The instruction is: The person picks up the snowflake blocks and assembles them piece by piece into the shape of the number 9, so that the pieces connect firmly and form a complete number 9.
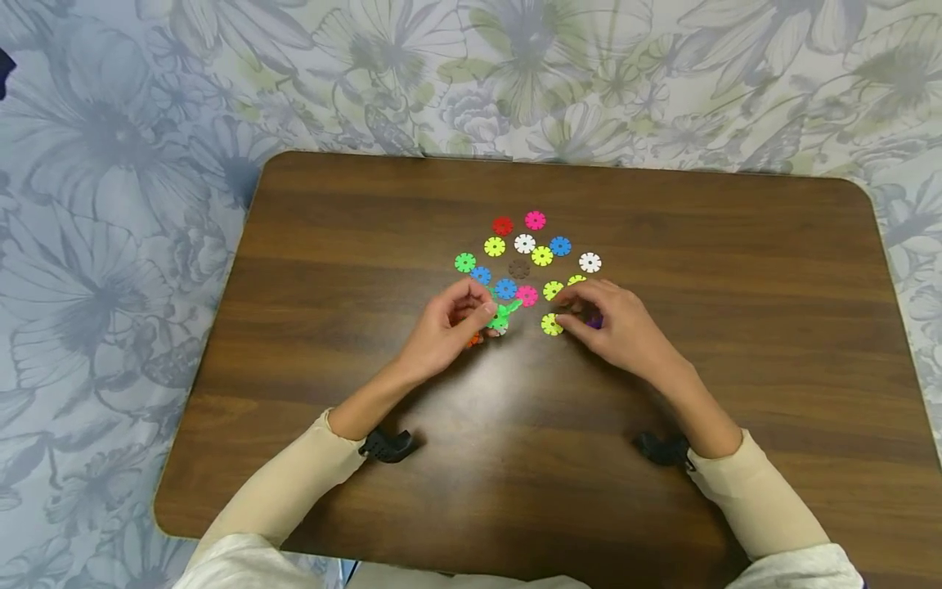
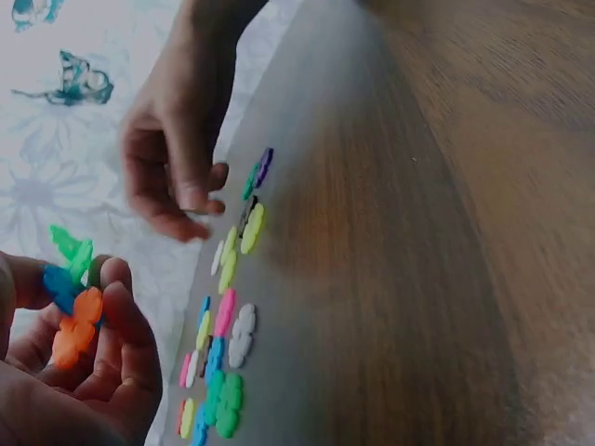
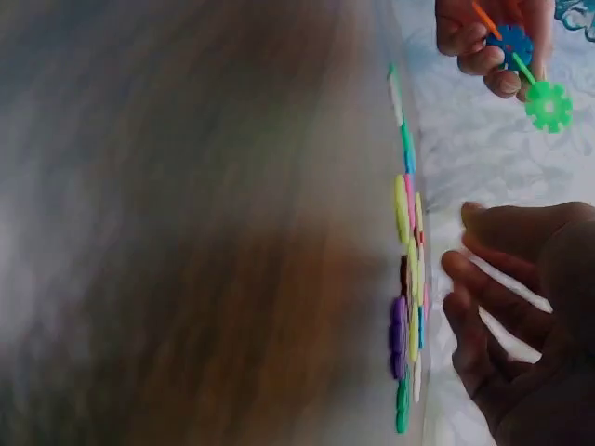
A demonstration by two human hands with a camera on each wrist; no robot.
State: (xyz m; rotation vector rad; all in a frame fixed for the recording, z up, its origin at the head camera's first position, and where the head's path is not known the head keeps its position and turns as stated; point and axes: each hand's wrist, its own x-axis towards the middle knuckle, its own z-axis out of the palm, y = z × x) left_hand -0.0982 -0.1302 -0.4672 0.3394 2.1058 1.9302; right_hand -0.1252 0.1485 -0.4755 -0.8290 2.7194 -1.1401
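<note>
My left hand pinches several notched plastic discs slotted together, raised over the table. In the right wrist view, a green disc and a blue disc stand at angles to each other. An orange disc shows beside the fingers in the left wrist view. Over the right part of the loose discs hovers my right hand, fingers loosely bent and nothing between them. Its thumb overlaps a yellow disc in the head view, and a purple disc is partly hidden beneath it.
Loose discs lie flat beyond the hands, among them a red, a white, a brown and a pink one. The brown wooden table meets a flower-patterned wall at its far edge.
</note>
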